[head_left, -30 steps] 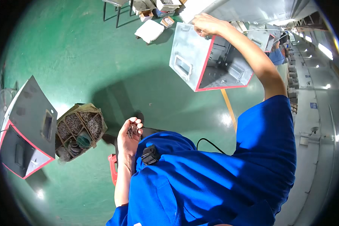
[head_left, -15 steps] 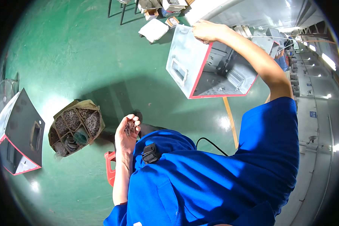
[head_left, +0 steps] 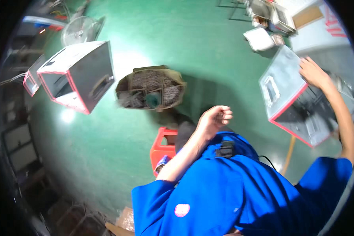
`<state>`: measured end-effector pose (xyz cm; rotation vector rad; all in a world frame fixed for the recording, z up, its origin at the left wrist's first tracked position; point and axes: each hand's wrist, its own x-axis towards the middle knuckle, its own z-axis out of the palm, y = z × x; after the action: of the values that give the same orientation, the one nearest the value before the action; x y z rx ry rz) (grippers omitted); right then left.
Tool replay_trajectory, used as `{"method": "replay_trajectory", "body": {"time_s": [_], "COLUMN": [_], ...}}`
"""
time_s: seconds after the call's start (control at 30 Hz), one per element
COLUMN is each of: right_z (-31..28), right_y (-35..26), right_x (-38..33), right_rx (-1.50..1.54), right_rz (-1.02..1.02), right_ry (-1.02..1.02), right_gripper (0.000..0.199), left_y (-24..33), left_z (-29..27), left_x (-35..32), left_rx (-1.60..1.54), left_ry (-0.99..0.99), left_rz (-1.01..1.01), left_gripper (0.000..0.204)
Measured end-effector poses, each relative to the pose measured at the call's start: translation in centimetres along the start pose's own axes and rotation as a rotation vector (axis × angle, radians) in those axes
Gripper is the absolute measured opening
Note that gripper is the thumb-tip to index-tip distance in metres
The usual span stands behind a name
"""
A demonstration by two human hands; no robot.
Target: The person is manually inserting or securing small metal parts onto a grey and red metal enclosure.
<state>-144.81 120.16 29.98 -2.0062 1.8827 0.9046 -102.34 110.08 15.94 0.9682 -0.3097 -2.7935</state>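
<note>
Overhead, right hand on metal box, left hand curled

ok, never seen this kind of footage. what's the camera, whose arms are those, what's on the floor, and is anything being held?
This is one view from a fisheye camera worn on a person's head, looking down, so straight edges bend near the rim. The blue mass is the person's own shirt. The right hand rests on top of a grey metal box with a red-edged opening. The left hand is loosely curled near the chest; whether it holds anything is too small to tell. On the green floor lie a second similar box, a cardboard carton of small parts and a red stool.
</note>
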Motion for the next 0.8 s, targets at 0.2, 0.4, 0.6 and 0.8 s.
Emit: {"method": "replay_trajectory", "body": {"time_s": [0.2, 0.4, 0.6, 0.8], "right_z": [-6.2, -3.6, 0.1, -1.7], "right_y": [-2.5, -1.8, -3.9, -6.8], "right_x": [-0.8, -4.5, -5.6, -4.0], "right_rx": [0.152, 0.219, 0.181, 0.295], "right_rz": [-0.016, 0.298, 0.414, 0.419], "right_ry": [0.179, 0.559, 0.657, 0.714], "right_gripper": [0.027, 0.049, 0.049, 0.05], "left_y": [-0.7, -1.4, -1.9, -2.6], "left_z": [-0.9, -0.3, 0.4, 1.5], "left_x": [-0.1, 0.2, 0.4, 1.2], "left_rx": [-0.082, -0.055, 0.035, 0.011], "left_ry": [-0.052, -0.035, 0.034, 0.03], "left_rz": [0.016, 0.02, 0.001, -0.065], "left_gripper": [0.027, 0.027, 0.027, 0.028]}}
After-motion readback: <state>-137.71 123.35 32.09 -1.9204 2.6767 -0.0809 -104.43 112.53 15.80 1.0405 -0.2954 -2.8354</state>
